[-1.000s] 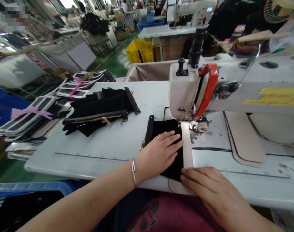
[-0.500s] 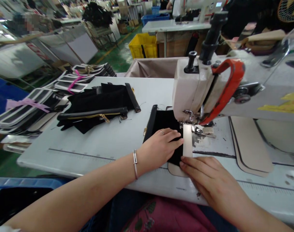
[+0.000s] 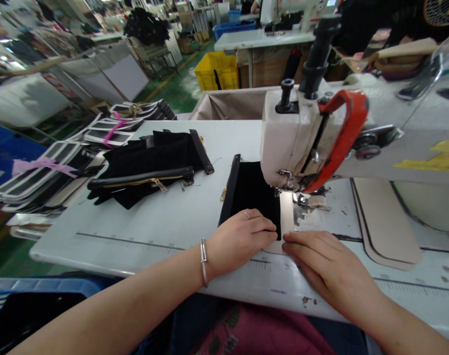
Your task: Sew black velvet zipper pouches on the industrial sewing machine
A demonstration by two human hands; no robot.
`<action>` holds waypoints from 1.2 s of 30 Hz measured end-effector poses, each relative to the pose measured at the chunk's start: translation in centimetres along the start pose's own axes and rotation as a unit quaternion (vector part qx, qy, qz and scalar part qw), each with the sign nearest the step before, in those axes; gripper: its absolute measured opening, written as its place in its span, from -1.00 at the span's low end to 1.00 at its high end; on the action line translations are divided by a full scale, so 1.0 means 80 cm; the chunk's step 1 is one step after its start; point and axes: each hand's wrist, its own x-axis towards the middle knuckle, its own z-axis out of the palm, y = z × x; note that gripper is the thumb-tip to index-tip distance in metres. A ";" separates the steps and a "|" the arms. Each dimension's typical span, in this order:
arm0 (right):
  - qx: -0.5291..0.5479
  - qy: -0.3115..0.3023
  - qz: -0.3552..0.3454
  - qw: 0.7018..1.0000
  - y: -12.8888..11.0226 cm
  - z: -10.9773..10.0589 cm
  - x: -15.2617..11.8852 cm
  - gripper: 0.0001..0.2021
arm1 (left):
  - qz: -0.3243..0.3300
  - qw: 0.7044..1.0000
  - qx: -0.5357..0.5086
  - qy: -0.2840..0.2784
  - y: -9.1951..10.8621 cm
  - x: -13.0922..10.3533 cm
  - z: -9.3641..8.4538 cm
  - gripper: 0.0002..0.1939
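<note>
I have the left hand [image 3: 242,236] flat on the cloth [image 3: 251,190], fingers together; just right, the right hand [image 3: 326,256] touches the panel [image 3: 287,214], whether pinching I can't tell.

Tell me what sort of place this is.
Likely a sewing workshop: a sewing machine over black fabric, another machine farther back, and tied bundles of flat pieces at left.
</note>
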 end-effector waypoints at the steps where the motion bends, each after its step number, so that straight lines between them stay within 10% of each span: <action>1: -0.005 -0.003 -0.001 1.000 0.000 0.000 -0.001 -0.71 | 0.003 1.000 0.004 0.001 0.000 0.000 0.003 -0.75; 36: -0.113 -0.057 0.042 0.991 0.038 -0.001 0.050 -0.63 | -0.042 0.993 0.109 0.008 -0.070 0.044 0.013 -0.84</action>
